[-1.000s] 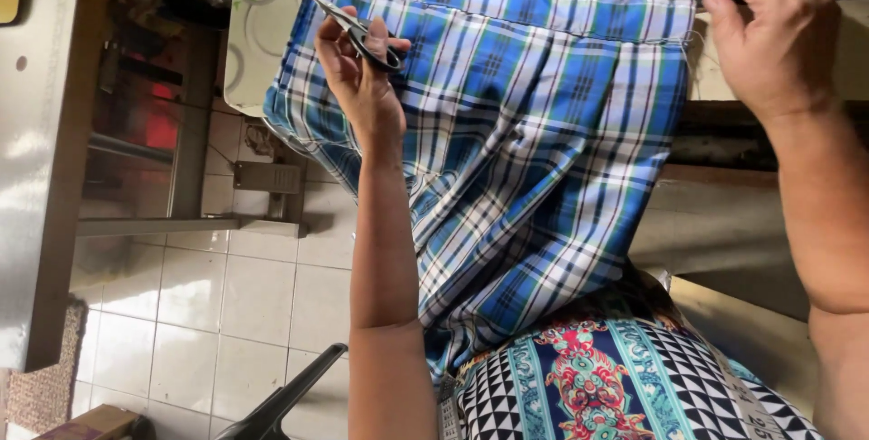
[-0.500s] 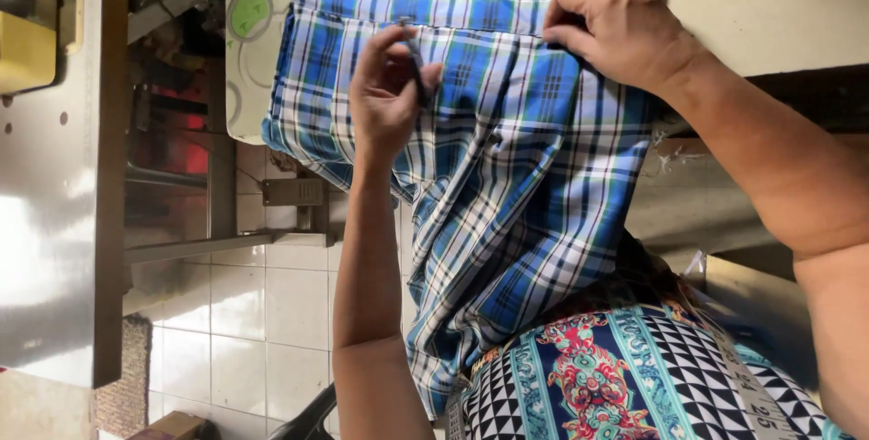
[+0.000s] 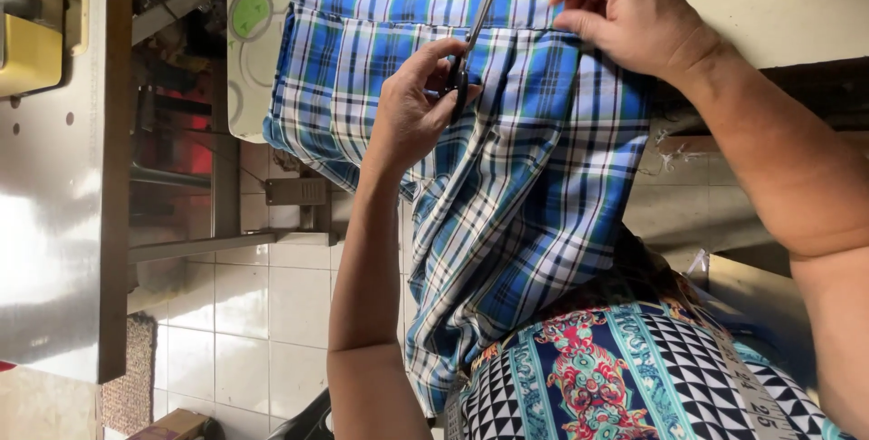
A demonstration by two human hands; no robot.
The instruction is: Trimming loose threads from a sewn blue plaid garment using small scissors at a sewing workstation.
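I see my left hand (image 3: 412, 119) gripping scissors (image 3: 472, 37) over the blue plaid cloth (image 3: 534, 186); my right hand (image 3: 625, 10) pinches its top hem.

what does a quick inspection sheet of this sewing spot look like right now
surface: metal table top at left, pale counter at upper right
job's things: blue plaid cloth hanging over the lap; scissors at its top band
clutter: yellow part on the metal table; measuring tape on the patterned garment
grip: left hand holds the scissors; right hand pinches the cloth's top edge
cables: nothing seen
surroundings: white tiled floor, metal stand frame
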